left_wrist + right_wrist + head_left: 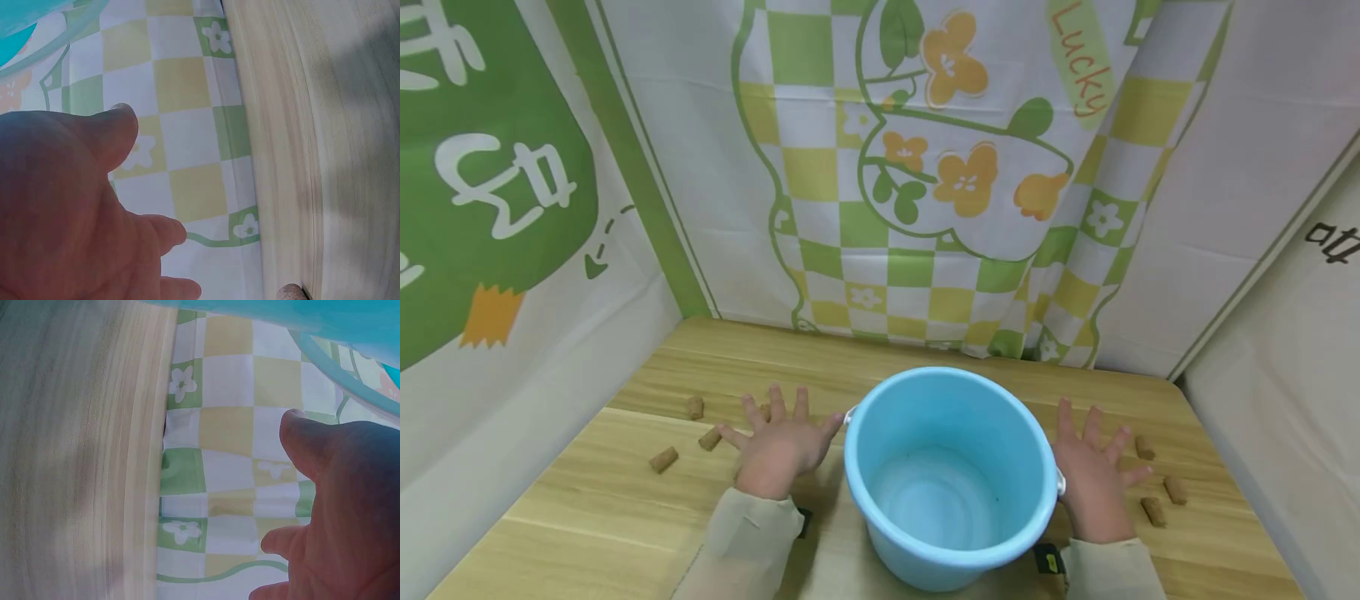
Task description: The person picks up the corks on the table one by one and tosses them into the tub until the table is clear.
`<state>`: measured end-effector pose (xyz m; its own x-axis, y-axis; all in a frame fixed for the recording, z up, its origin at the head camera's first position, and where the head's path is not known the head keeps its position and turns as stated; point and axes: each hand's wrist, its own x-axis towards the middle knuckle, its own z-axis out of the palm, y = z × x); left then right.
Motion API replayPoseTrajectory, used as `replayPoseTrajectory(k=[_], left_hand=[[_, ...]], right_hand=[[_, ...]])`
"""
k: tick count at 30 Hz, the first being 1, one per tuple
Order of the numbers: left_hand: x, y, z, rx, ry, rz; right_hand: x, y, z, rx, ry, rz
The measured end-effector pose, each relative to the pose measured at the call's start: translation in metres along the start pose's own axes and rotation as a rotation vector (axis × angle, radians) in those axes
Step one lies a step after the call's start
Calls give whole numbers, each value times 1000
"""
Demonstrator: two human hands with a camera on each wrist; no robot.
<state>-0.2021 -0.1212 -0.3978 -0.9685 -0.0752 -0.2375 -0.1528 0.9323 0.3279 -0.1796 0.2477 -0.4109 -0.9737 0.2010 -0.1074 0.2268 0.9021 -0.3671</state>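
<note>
A light blue bucket (951, 546) stands upright in the middle of the wooden table, and its visible inside holds no objects. My left hand (782, 446) is spread with straight fingers to the left of it, the thumb close to the white handle mount (850, 414). To the right, my right hand (1093, 475) is spread the same way near the other handle mount (1061, 482). Neither hand grips anything. In the left wrist view the left hand (69, 200) shows its thumb below the bucket's rim (69, 47). The right wrist view shows the right hand (350, 500) similarly.
Several corks lie left, among them one cork (663, 459) nearest the left edge and another cork (710, 438) by the left hand. On the right are more corks, including a cork (1153, 512). A patterned curtain (910, 275) hangs behind the table (572, 508).
</note>
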Motion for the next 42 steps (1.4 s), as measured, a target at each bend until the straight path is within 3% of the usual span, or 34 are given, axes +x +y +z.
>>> replayPoseTrajectory(k=[5, 10, 12, 16, 19, 24, 29, 34, 42], left_hand=[[8, -5, 0, -35, 19, 18], [19, -12, -7, -96, 156, 90], [20, -14, -13, -187, 210, 175], [18, -15, -24, -434, 247, 439], [14, -13, -30, -580, 196, 616], [7, -7, -29, -691, 92, 750], [2, 2, -19, -719, -33, 841], [0, 5, -11, -725, -143, 882], [0, 5, -10, -718, -208, 955]], right_hand=[[-1, 1, -2, 9, -15, 5], [0, 1, -4, 29, -22, 18], [0, 1, -4, 25, -27, 26], [0, 1, -5, 10, -35, 32], [0, 1, -6, 8, -41, 29], [-1, 0, -8, 19, -46, 22], [-1, 0, -11, 20, -55, 20], [-1, 0, -11, 21, -58, 22], [0, 2, -9, 29, -58, 21]])
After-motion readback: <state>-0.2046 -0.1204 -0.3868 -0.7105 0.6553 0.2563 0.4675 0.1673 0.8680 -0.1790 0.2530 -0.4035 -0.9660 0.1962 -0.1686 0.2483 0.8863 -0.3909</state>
